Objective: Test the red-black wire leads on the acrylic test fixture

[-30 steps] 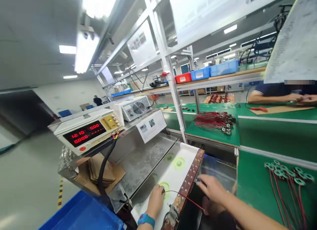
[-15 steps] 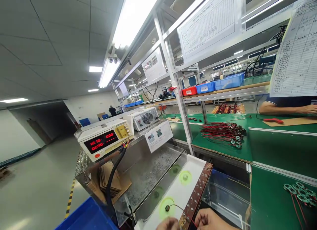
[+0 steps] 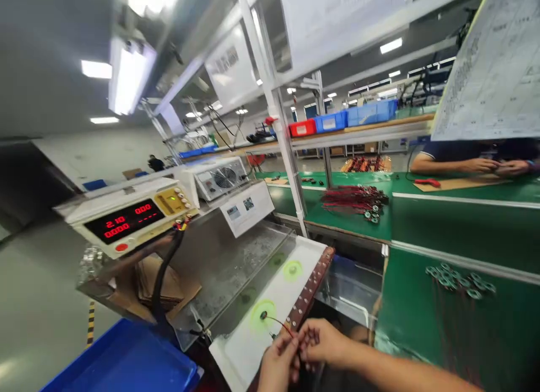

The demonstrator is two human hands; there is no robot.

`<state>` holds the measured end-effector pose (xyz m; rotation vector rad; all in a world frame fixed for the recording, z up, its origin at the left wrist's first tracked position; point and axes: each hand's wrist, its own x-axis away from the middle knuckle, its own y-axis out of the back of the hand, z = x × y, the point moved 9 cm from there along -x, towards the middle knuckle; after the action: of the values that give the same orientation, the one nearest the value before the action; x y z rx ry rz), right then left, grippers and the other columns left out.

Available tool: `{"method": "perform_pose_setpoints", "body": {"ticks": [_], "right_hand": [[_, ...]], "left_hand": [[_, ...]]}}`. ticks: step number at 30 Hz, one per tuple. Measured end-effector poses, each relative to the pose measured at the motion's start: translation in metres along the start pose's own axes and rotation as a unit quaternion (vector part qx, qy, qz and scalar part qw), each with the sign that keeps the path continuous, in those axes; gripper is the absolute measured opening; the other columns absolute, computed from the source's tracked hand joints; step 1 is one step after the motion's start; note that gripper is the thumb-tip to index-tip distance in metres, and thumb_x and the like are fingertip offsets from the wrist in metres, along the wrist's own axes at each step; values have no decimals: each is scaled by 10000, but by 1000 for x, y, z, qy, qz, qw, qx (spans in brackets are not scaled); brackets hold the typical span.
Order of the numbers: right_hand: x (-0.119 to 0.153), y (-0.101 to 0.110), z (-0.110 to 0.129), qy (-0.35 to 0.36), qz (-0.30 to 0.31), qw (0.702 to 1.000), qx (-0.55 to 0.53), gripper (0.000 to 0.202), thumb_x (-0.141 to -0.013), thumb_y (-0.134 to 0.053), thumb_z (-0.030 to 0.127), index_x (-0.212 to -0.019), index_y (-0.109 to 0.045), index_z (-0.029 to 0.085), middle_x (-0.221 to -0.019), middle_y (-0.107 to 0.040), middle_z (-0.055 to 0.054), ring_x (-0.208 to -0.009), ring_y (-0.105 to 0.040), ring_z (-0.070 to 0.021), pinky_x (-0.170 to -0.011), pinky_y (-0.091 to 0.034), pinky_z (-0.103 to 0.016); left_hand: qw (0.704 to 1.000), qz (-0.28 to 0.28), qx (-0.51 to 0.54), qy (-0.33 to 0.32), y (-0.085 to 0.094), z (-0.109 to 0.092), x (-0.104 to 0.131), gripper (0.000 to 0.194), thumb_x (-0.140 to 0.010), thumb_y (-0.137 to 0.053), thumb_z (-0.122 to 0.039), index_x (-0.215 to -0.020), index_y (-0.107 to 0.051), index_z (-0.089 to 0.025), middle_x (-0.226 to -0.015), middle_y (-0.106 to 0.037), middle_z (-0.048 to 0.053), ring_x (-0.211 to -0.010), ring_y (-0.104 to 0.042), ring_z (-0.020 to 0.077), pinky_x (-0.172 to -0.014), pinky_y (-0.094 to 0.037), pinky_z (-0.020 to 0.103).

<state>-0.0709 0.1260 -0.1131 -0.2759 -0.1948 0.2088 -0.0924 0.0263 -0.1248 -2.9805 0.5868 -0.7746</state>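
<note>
The wire [image 3: 279,321] is red, the ring [image 3: 256,310] yellow-green, the strip [image 3: 311,285] brown.

A post [image 3: 291,178] stands beyond free room above the white board [image 3: 282,293].

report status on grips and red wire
Left grip pinching red wire; right grip alongside, hold unclear. Wire's round end at pale green disc. Grips hide wire's other end.

A small, dark, round piece [image 3: 264,315] sits on a yellow-green ring [image 3: 255,318] on a white board [image 3: 234,352]. Its thin red wire [image 3: 278,321] bends in a soft curve and goes into the left grip [image 3: 279,361], right beside the right grip [image 3: 323,344].
</note>
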Motion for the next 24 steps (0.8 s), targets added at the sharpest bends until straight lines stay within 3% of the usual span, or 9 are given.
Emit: {"method": "perform_pose_setpoints", "body": {"ticks": [3,6,10,16,22,24], "right_hand": [[8,3,10,7,-21,1000,-7,492,-537,-811,376,-862,-528,138,-627,-602,21,-509,-550,-98,-501,-436,-223],[11,7,12,20,-29,999,-2,423,-606,-794,390,-847,-572,122,-652,-609,9,-553,-563,-95,-540,-445,-227],[15,6,16,51,-36,997,37,337,-680,-769,358,-857,-607,122,-683,-605,10,-603,-549,-89,-613,-454,-239],[23,5,35,139,-42,969,201,136,-784,-640,228,-866,-674,125,-759,-653,-26,-673,-571,-104,-664,-466,-226],[30,-7,43,242,-82,911,324,157,-809,-577,249,-864,-689,154,-795,-702,-57,-727,-663,-154,-710,-518,-261],[30,-5,50,270,-108,886,361,181,-798,-554,275,-870,-704,206,-807,-720,-41,-741,-694,-173,-687,-537,-275]], "left_hand": [[998,-54,33,5,-3,-27,23,910,-278,-860,-720,-885,-533,-125,-555,-483,-41,-459,-392,39,-390,-276,147],[996,-61,60,20,-10,-40,33,874,-271,-901,-625,-878,-513,-130,-612,-481,-53,-490,-393,28,-392,-278,140],[996,-50,69,33,-13,-35,34,840,-327,-905,-587,-909,-513,-125,-646,-489,-52,-504,-400,24,-411,-295,139],[997,-60,48,16,-9,-30,26,821,-357,-880,-634,-892,-510,-133,-542,-449,-66,-474,-374,37,-409,-283,141],[997,-66,-36,-32,3,-25,24,718,-466,-801,-725,-753,-518,-131,-511,-452,-31,-452,-396,50,-420,-319,165],[991,-105,-74,-45,17,-20,18,713,-439,-787,-754,-705,-534,-143,-520,-473,-5,-444,-438,94,-390,-337,205]]}}
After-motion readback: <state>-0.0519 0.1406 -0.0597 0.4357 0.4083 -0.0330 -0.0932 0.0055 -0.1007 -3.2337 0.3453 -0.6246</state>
